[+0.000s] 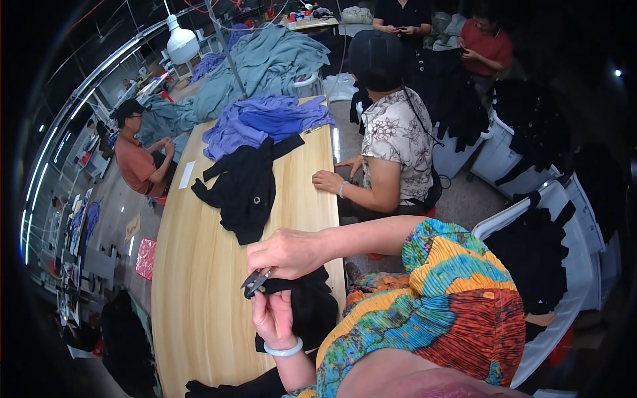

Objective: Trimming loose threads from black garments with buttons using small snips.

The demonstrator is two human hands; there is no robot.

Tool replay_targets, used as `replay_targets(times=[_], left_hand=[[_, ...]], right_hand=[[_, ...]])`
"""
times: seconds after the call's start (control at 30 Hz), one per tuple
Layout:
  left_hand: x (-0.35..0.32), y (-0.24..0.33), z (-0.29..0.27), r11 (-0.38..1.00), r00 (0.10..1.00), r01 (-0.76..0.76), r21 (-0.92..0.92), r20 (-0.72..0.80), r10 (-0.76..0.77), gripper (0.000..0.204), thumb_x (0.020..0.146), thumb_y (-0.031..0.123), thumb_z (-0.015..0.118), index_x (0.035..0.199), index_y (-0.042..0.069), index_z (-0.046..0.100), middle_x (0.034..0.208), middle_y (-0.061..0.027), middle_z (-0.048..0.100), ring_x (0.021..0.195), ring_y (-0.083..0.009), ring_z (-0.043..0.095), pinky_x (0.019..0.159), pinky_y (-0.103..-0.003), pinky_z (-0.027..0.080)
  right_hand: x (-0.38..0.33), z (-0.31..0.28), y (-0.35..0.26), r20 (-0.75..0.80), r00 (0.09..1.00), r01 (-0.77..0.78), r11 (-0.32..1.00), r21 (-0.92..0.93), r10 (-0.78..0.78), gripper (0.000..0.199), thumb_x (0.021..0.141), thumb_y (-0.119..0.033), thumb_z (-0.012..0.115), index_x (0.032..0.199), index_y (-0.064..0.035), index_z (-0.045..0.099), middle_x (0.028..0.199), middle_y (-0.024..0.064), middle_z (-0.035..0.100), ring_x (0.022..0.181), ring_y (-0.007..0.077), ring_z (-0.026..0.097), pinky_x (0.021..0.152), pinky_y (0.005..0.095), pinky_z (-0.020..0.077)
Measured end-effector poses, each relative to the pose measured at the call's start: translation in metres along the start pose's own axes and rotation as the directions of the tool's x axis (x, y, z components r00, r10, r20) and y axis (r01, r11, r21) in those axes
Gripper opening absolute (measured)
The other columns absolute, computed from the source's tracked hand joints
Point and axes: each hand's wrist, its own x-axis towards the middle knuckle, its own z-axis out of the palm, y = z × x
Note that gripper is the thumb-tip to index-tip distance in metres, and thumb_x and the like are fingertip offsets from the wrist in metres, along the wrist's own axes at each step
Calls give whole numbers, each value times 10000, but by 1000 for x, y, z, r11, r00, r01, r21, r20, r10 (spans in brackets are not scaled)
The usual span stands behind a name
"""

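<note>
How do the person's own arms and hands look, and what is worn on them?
Both forearms are bare. The left hand has a pale, smooth bangle around the wrist. The right hand wears nothing visible; its upper arm has a short pleated sleeve in green, yellow, blue and orange.

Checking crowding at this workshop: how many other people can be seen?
4: one seated left of the wooden table, one beside its right edge, two at the back, and. More may be hidden.
</note>
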Motion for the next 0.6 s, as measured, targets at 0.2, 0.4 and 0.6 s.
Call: replay_targets(times=[0.2, 0.4, 0.6], left_hand=[[1, -4, 10, 997, 996, -73, 33, -42, 75, 355, 831, 62, 453, 1176, 41, 374, 1208, -102, 402, 1120, -239, 379, 919, -414, 337], [0, -6, 8, 954, 983, -162, 251, -45, 179, 402, 832, 68, 399, 1225, 29, 320, 1231, -105, 372, 1142, -237, 361, 908, -413, 342], [-17, 1, 25, 915, 948, -318, 248, 77, 309, 264, 803, 90, 498, 1052, 7, 482, 1049, -95, 507, 1002, -221, 471, 858, -376, 364]], right_hand=[[4, 1, -1, -38, 999, -10, 999, 37, 12, 121, 672, -40, 567, 778, -46, 508, 715, 72, 492, 583, 255, 523, 480, 320, 410], [14, 9, 11, -114, 988, 100, 995, -32, -103, 143, 653, -10, 558, 794, -26, 541, 672, 83, 494, 622, 238, 515, 516, 304, 426], [21, 15, -2, -152, 979, -127, 989, 74, 137, 128, 716, 22, 586, 834, 13, 536, 721, 46, 528, 617, 92, 502, 546, 190, 402]])
